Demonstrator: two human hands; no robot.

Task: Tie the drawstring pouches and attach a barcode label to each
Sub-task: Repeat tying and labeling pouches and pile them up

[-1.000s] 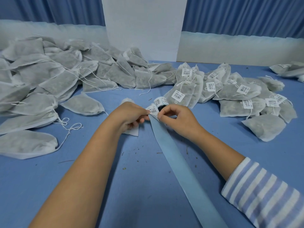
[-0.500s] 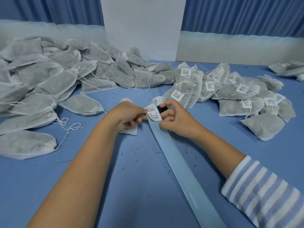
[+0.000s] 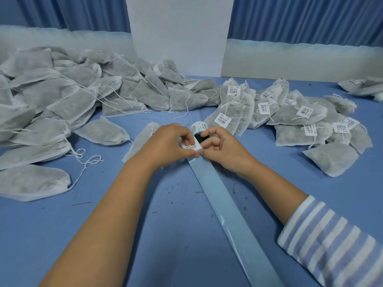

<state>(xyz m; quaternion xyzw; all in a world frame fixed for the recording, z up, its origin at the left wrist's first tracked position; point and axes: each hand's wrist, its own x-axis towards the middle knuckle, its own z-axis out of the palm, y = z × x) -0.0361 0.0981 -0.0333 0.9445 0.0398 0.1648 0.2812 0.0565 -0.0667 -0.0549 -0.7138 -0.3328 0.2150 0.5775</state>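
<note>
My left hand (image 3: 167, 145) pinches a white barcode label (image 3: 191, 146) at the centre of the table. My right hand (image 3: 222, 149) meets it from the right, its fingertips pinching the label's lower right corner. Just behind the hands stands the label roll (image 3: 199, 128). Its bare blue backing strip (image 3: 232, 212) runs from under the hands toward the lower right. A grey drawstring pouch (image 3: 138, 143) lies partly under my left hand. A heap of unlabelled pouches (image 3: 62, 96) fills the left. Labelled pouches (image 3: 290, 119) lie piled on the right.
The blue table (image 3: 176, 235) carries small dark crumbs in front of the hands. A white panel (image 3: 178, 36) and blue curtains (image 3: 300, 19) stand behind the table. A few more pouches (image 3: 360, 85) lie at the far right edge.
Both hands have drawn slightly toward me along the strip. The label, earlier held up between the hands, now sits lower with both sets of fingertips closed on it.
</note>
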